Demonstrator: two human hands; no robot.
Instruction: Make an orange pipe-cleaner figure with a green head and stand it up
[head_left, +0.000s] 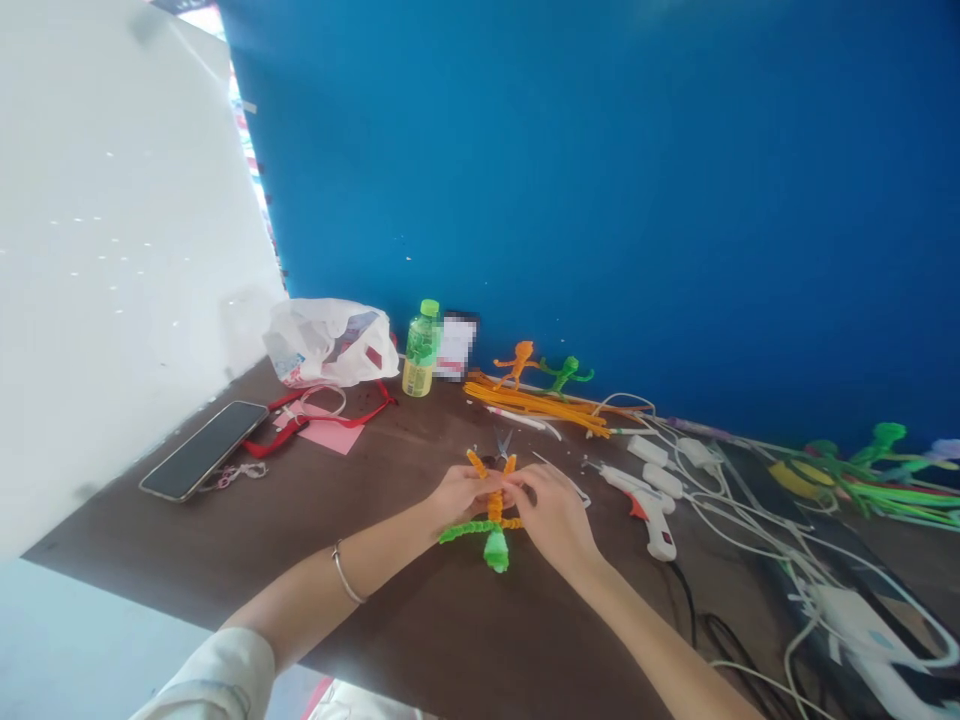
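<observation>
Head view, looking down at two bare hands meeting over a dark brown tabletop (225, 540). The fingers (526, 484) of both hands were pinched shut on the orange middle of a small pipe-cleaner figure (493, 528). The left hand (459, 492) gripped it from one side and the right hand (553, 512) from the other. The figure lay on the tabletop just in front of the person, with two orange limbs pointing away, green arms spread sideways and a green head nearest the viewer. A thin bracelet (346, 572) circled the left wrist.

The work appeared to be a twist at the body. It would likely go best with one hand holding the trunk steady while the other wound snugly, each turn close to the last, so the limbs kept their spread.

Just beyond the fingers lay small scissors (502, 443), and to the right a white glue gun (649, 512) among white cables (750, 520). Further back were a bundle of orange pipe cleaners (540, 404), an orange finished figure (517, 361) and a green finished figure (567, 372) against the blue wall (600, 200). A green-capped bottle (421, 350), a plastic bag (330, 342), a red lanyard (300, 427) and a phone (202, 450) sat to the left.
</observation>
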